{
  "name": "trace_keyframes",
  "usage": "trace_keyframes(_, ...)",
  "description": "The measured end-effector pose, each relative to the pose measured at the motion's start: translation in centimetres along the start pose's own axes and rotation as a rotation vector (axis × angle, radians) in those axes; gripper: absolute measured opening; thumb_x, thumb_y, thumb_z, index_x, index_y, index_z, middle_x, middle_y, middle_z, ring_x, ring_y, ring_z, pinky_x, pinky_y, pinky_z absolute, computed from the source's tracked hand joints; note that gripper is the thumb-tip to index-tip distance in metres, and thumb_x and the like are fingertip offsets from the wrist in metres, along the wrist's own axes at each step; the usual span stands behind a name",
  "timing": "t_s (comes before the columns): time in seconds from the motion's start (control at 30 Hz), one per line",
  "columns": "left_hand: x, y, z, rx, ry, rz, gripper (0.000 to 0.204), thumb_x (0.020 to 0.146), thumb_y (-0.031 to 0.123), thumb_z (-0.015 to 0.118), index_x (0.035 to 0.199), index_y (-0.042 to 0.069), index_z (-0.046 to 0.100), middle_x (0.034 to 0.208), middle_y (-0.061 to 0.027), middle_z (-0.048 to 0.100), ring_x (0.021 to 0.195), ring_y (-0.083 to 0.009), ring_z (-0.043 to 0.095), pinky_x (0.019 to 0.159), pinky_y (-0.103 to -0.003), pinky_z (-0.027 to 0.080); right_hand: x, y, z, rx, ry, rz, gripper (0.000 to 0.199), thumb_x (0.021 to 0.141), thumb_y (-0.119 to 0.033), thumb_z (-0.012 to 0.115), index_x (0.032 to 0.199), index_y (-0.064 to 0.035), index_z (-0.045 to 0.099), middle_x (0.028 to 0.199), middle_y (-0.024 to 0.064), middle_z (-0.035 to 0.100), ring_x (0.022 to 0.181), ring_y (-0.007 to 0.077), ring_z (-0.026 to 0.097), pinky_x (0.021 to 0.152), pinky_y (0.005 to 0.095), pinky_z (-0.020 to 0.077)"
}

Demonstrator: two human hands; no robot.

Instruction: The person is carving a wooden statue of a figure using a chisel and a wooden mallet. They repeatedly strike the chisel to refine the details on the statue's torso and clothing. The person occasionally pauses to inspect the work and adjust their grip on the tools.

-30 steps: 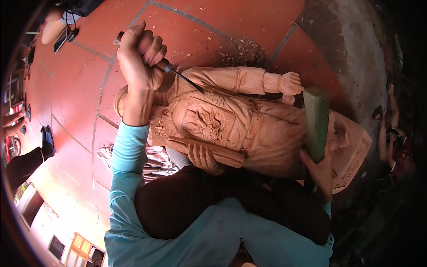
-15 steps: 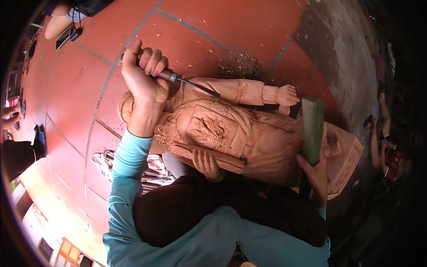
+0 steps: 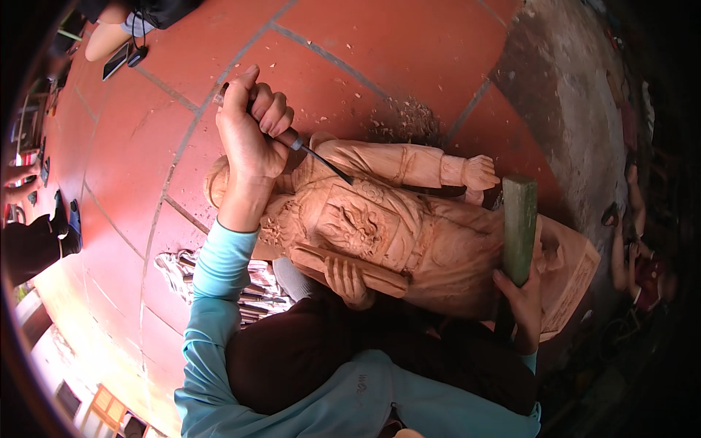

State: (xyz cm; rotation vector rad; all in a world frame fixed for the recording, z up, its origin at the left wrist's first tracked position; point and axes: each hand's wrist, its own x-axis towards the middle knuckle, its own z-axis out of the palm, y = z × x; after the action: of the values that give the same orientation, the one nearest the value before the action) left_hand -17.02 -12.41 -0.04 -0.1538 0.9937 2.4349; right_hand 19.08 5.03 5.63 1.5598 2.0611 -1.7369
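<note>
A carved wooden statue [image 3: 445, 226] of a robed figure lies on its back across the floor before me, its head to the left. My left hand [image 3: 255, 131] is closed round the wooden handle of a chisel [image 3: 321, 162], whose dark shaft slants down to the right. The tip meets the chest, or hovers just over it, beside a flower ornament [image 3: 371, 191] above the carved square panel [image 3: 358, 226]. In my right hand [image 3: 522, 299] a green wooden mallet [image 3: 519, 226] stands nearly upright over the statue's lower robe. The statue's carved hand [image 3: 347, 281] holds a long tablet [image 3: 380, 279].
Several carving tools [image 3: 263, 292] lie on a cloth by my left knee. Wood shavings [image 3: 416, 120] are scattered on the red tiles [image 3: 387, 44] beyond the statue. Another person's foot [image 3: 71, 226] is at the left; a phone [image 3: 115, 62] lies at the upper left.
The chisel is steeper and its tip has come down beside the flower ornament. The whole view has shifted a little; the right hand still grips the mallet in the same place.
</note>
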Motion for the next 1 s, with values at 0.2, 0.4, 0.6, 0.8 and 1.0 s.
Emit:
trace_keyframes(0.2,-0.2,-0.2,0.8,0.089,-0.053,0.045,0.026,0.088,0.009,0.047,0.065,0.012,0.035,0.047,0.0041,0.024,0.035,-0.0062,0.020,0.032,-0.022,0.018,-0.1,-0.4,-0.1,-0.028,0.014,0.032,0.041,0.076,-0.007,0.068,0.111,0.0001,0.049,0.074,0.0003,0.054,0.061,0.0069,0.050,0.054,0.0206,0.0422)
trace_keyframes(0.4,-0.8,-0.4,1.7,0.169,-0.023,0.080,0.029,0.090,0.010,0.044,0.063,0.013,0.033,0.046,0.0058,0.024,0.035,-0.0039,0.020,0.030,-0.019,0.020,-0.4,-0.1,-0.1,-0.166,0.005,0.042,0.048,0.075,-0.008,0.069,0.118,0.0006,0.048,0.094,0.0054,0.056,0.088,0.0128,0.053,0.077,0.0270,0.0440)
trace_keyframes(0.6,-1.4,-0.8,0.2,0.077,0.052,0.131,0.031,0.090,0.010,0.044,0.062,0.013,0.030,0.047,0.0059,0.023,0.036,-0.0038,0.019,0.032,-0.019,0.020,-0.6,0.2,-0.2,-0.166,-0.020,0.129,0.051,0.074,-0.008,0.069,0.120,0.0009,0.047,0.101,0.0073,0.056,0.096,0.0148,0.052,0.083,0.0287,0.0420)
trace_keyframes(0.8,-5.7,-1.2,-0.4,0.022,0.108,0.373,0.033,0.090,0.013,0.046,0.062,0.014,0.030,0.049,0.0050,0.022,0.039,-0.0043,0.019,0.035,-0.019,0.020,-0.3,-0.5,0.4,-0.214,-0.007,-0.008,0.048,0.076,-0.008,0.067,0.118,0.0011,0.046,0.091,0.0057,0.056,0.081,0.0136,0.055,0.070,0.0252,0.0455)
trace_keyframes(1.0,-3.3,-0.1,0.3,-0.128,0.073,0.225,0.031,0.090,0.013,0.046,0.063,0.013,0.031,0.050,0.0046,0.024,0.042,-0.0062,0.022,0.040,-0.022,0.023,-0.6,-0.3,0.5,-0.015,0.059,-0.024,0.034,0.078,-0.009,0.066,0.107,-0.0005,0.050,0.073,0.0013,0.053,0.055,0.0069,0.049,0.047,0.0196,0.0397)
